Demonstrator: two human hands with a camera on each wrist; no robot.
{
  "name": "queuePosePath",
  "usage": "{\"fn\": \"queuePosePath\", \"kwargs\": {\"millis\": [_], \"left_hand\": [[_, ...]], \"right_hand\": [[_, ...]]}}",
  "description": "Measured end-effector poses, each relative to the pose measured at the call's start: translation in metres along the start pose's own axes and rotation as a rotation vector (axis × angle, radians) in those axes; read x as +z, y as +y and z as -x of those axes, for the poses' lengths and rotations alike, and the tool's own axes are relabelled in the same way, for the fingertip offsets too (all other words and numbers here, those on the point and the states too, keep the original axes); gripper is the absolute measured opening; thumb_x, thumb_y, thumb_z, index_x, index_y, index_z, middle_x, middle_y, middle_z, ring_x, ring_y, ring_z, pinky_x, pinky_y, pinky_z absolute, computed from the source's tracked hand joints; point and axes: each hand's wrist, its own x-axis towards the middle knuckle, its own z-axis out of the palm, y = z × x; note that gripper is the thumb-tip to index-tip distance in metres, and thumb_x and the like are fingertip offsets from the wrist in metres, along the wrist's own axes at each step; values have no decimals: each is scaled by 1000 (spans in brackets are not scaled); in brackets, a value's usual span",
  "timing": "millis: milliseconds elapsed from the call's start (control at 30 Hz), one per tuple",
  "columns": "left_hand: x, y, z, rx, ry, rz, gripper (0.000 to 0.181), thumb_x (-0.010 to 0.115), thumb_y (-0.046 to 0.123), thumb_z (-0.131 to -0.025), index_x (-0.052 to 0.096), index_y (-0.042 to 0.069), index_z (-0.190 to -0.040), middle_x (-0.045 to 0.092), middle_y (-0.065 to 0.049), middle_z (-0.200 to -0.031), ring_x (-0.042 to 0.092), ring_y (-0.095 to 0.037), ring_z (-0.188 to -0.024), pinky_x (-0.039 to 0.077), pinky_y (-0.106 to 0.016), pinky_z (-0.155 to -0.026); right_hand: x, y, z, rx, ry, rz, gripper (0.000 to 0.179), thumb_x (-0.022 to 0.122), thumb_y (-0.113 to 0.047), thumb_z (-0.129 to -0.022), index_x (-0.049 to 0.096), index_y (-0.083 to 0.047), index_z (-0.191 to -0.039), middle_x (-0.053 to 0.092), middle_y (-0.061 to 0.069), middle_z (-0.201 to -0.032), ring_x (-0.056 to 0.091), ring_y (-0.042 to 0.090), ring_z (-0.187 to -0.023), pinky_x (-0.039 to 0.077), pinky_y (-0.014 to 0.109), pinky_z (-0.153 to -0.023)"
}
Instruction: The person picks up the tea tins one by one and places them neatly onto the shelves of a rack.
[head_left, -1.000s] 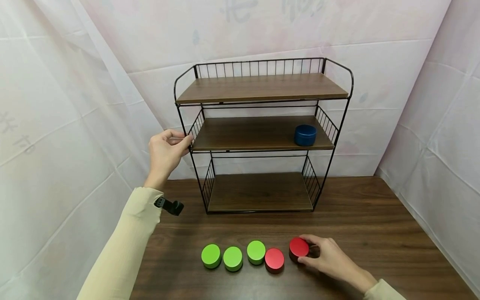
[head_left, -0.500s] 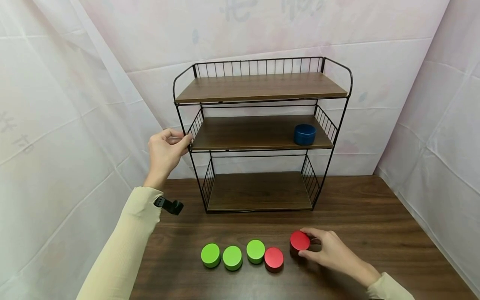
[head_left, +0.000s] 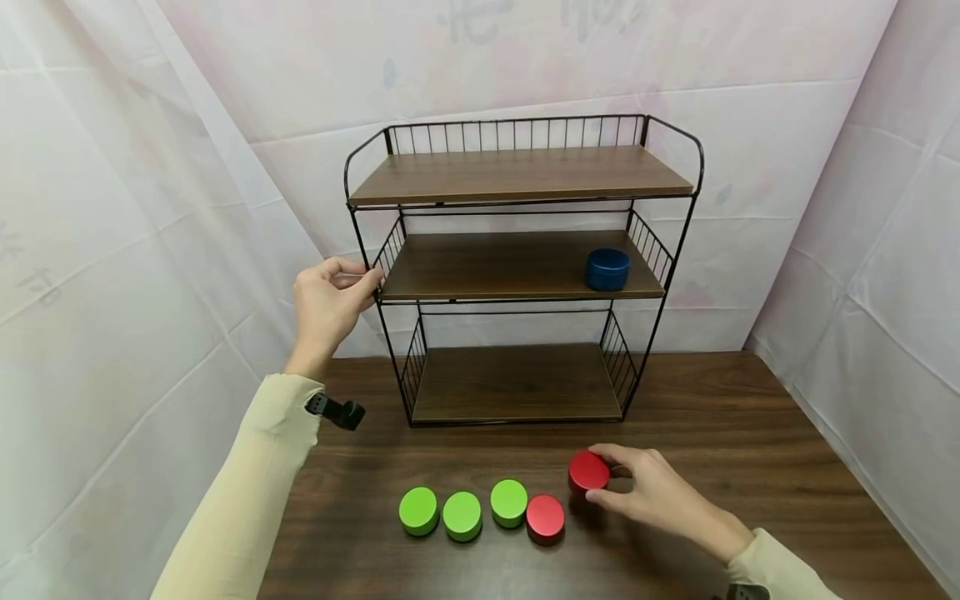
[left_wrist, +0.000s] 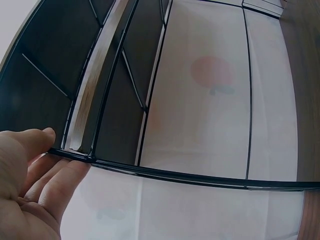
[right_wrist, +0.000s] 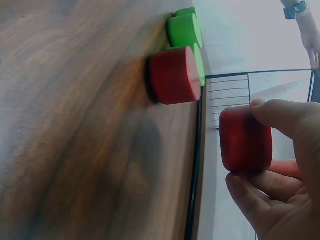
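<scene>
My right hand (head_left: 663, 500) pinches a round red tin (head_left: 588, 472) by its sides, thumb opposite the fingers. In the right wrist view this tin (right_wrist: 244, 140) is raised off the table, its shadow on the wood. A second red tin (head_left: 545, 518) stands on the table just left of it. Up at the left, my left hand (head_left: 326, 310) grips the front post of a three-tier black wire rack with wooden shelves (head_left: 517, 173), level with the middle shelf. The left wrist view shows thumb and fingers (left_wrist: 65, 185) on either side of the wire.
Three green tins (head_left: 462, 517) stand left of the second red tin in a loose row. A blue tin (head_left: 607, 270) sits at the right of the middle shelf. Pale cloth (head_left: 817, 167) hangs behind and beside the brown wooden table (head_left: 720, 417).
The right hand has lifted the red tin from the table and moved it forward, then slightly left. The left hand stays on the rack's post. The other tins have not moved.
</scene>
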Motion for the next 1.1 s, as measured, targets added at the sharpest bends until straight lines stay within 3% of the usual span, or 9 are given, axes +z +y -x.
{"fn": "queuePosePath", "kwargs": {"millis": [367, 533, 700, 1100], "left_hand": [[2, 1, 0, 3, -8, -10, 23, 82, 16, -89, 71, -3, -93, 79, 3, -86, 75, 0, -74, 67, -23, -65], [2, 1, -1, -3, -1, -4, 22, 82, 16, -89, 70, -3, -92, 77, 9, -81, 74, 0, -73, 67, -23, -64], [1, 1, -1, 0, 0, 4, 20, 82, 14, -89, 70, -2, -91, 74, 15, -77, 74, 0, -72, 67, -22, -63], [1, 1, 0, 7, 7, 2, 23, 83, 16, -88, 70, -3, -91, 75, 12, -78, 74, 2, -72, 67, -23, -62]], "right_hand": [[-27, -18, -19, -61, 64, 77, 55, 86, -27, -87, 66, 3, -129, 76, 6, -117, 74, 11, -99, 68, 30, -84], [-38, -29, -31, -113, 97, 96, 54, 88, -21, -84, 66, 3, -127, 76, 7, -116, 75, 14, -99, 68, 30, -83], [-48, -41, -42, -160, 112, 143, 53, 87, -21, -85, 66, 4, -127, 76, 11, -118, 75, 18, -100, 68, 34, -84], [-62, -68, -65, -200, 132, 158, 55, 86, -24, -86, 66, 1, -129, 74, 10, -122, 74, 19, -107, 67, 38, -89]]}}
